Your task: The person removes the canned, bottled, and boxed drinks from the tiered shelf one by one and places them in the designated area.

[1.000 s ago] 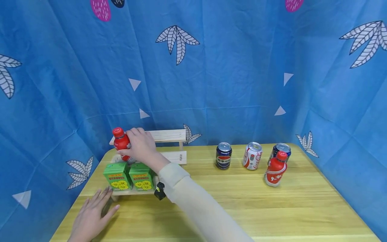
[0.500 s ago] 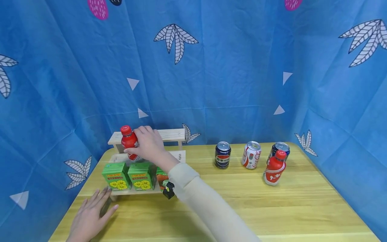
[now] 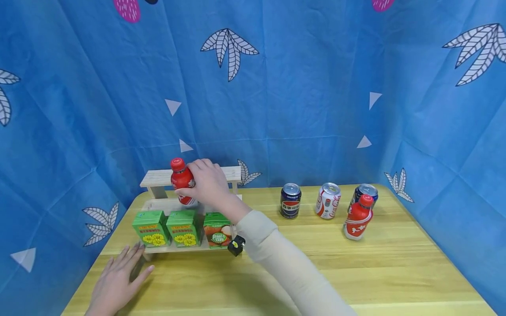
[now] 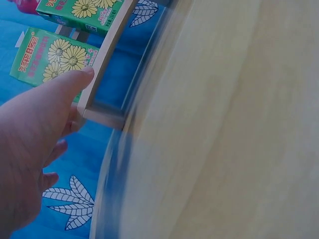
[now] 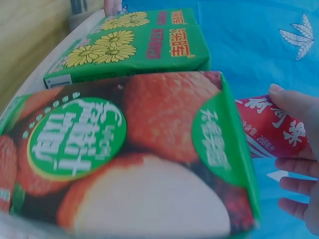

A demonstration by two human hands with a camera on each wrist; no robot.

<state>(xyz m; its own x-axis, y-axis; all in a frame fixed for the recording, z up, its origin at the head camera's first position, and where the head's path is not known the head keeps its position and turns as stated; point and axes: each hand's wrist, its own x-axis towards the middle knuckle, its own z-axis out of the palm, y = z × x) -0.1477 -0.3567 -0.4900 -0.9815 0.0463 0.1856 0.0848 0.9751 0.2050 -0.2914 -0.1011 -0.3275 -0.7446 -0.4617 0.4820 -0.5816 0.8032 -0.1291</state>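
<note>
A: Position of the red bottle [image 3: 182,179]?

B: In the right hand [image 3: 209,182], thumb and fingers curled round it, cap up. It is at the wooden rack [image 3: 156,177], behind the green cartons [image 3: 184,230]. Whether its base touches the middle board [image 3: 158,204]: cannot tell.

A: Left hand [image 3: 118,278]?

B: Fingers extended, holding nothing, tips at the rack's front left corner. Pressing or merely resting: cannot tell.

A: Best handling?

B: My judgement: hold the bottle upright, bring it straight down, and loosen the fingers only once the base sits flat. Main risk: the black wrist camera [image 3: 236,245], just beside the fruit carton [image 3: 217,235], may knock it. Light left-hand bracing should help.
</note>
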